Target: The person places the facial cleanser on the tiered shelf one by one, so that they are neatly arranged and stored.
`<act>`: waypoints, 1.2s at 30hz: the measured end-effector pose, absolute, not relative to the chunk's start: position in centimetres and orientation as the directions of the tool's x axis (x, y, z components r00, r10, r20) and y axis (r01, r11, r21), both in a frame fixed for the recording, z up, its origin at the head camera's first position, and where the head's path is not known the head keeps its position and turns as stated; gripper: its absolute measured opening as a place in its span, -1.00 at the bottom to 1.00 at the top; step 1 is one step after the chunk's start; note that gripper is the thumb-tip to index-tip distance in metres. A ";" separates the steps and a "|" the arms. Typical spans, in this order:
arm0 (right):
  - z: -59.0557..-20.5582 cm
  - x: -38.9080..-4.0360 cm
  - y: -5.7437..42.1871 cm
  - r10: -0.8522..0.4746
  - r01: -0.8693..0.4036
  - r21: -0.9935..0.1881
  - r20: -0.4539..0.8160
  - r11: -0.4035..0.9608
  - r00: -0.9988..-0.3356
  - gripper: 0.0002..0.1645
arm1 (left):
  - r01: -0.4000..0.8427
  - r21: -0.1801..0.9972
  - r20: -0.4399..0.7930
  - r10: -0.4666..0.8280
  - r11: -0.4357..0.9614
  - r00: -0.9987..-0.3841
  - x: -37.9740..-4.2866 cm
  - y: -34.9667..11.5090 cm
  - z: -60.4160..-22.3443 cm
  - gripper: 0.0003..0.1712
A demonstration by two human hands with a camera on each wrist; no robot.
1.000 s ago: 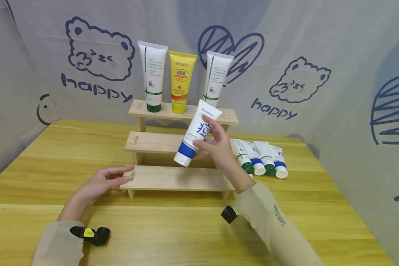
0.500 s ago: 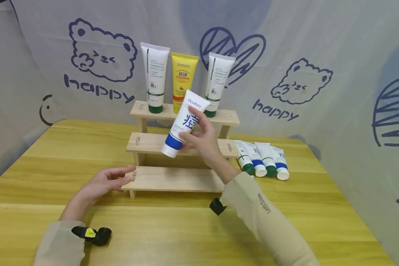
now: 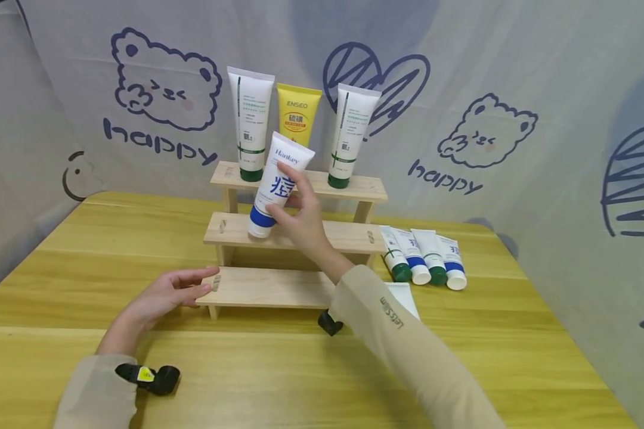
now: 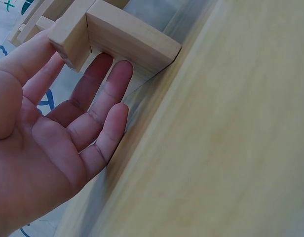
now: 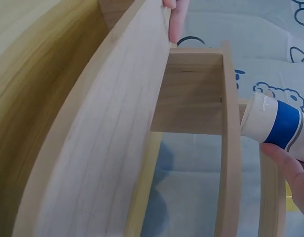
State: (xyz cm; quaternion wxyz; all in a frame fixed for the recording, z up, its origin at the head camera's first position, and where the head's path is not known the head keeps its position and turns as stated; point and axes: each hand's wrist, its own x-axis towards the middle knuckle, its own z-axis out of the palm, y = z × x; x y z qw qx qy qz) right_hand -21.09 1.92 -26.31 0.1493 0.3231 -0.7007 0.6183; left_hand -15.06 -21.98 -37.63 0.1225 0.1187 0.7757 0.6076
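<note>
My right hand [image 3: 300, 211] grips a white tube with a blue band [image 3: 281, 170], cap down and leaning slightly. Its cap is over the middle step of the wooden three-step stand [image 3: 327, 234]; whether it touches the wood I cannot tell. In the right wrist view the white cap and blue band of the tube [image 5: 270, 121] show beside the step edge. My left hand [image 3: 163, 295] holds the left end of the lowest step. In the left wrist view that hand [image 4: 68, 128] has its thumb at the board end and other fingers beneath.
On the top step stand a white-green tube [image 3: 252, 122], a partly hidden yellow tube [image 3: 299, 113] and another white-green tube [image 3: 353, 134]. Several tubes [image 3: 432, 256] lie right of the stand. Another white tube [image 3: 404, 298] is partly behind my right sleeve. A printed cloth [image 3: 515, 53] hangs behind.
My right hand has carried the blue-banded tube left and down to the middle step, tilting it more upright. It now covers part of the yellow tube. My left hand has stayed in place.
</note>
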 end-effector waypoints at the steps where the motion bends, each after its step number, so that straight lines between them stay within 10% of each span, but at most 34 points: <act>1: -26.6 -21.4 1.7 -0.269 -0.651 -0.758 0.620 0.035 -0.737 -0.29 | 0.034 0.972 -0.047 0.332 0.234 -0.942 -15.1 -22.0 -37.7 -0.42; 13: -27.7 -23.1 -0.3 -0.347 -0.784 -0.608 0.714 0.125 -0.609 -0.35 | 0.027 0.973 -0.053 0.337 0.227 -0.940 -15.3 -22.1 -37.8 -0.41; 36: -29.4 -21.7 -0.3 -0.413 -0.800 -0.513 0.686 0.309 -0.599 -0.36 | 0.020 0.971 -0.062 0.332 0.238 -0.941 -15.1 -22.1 -37.7 -0.42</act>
